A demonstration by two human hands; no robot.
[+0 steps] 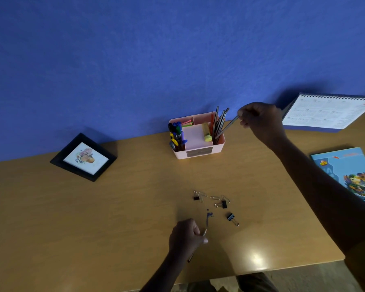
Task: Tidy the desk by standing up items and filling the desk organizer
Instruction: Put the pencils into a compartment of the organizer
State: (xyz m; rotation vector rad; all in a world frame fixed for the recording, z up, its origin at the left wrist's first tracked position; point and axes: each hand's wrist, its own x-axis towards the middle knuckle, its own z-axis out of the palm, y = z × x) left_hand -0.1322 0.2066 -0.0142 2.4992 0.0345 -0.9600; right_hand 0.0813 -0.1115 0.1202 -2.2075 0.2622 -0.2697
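Organizer [218, 147], pink, sits centre frame at the back of the table [93, 218], close to the blue wall [135, 60]. I see my right hand [259, 121] just right of it and above the table, fingertips pinching the top end of a dark pencil [228, 126]. That pencil slants down-left, with its lower end inside the organizer's right compartment. More pencils [217, 122] already stand bunched in that same compartment. Left compartment holds markers [176, 131] with blue, green and black caps. A yellow item [207, 131] lies in the middle section, too blurry to name. My left hand [185, 237] is at lower centre, low over the table, fingers curled round a thin stick [207, 222]. The stick's tip points up-frame toward the clips and its other end pokes out below the wrist; pen or pencil, I cannot tell. Loose on the table between my hands are three black binder clips [232, 217] and some wire paper clips [214, 198], scattered close together. A black picture frame [83, 158] with a flower print is at left by the wall; lying flat or leaning, I cannot tell. A spiral calendar [329, 112] stands at upper right, just past my right hand. A blue book [346, 175] lies flat at the right edge, partly under my right forearm.
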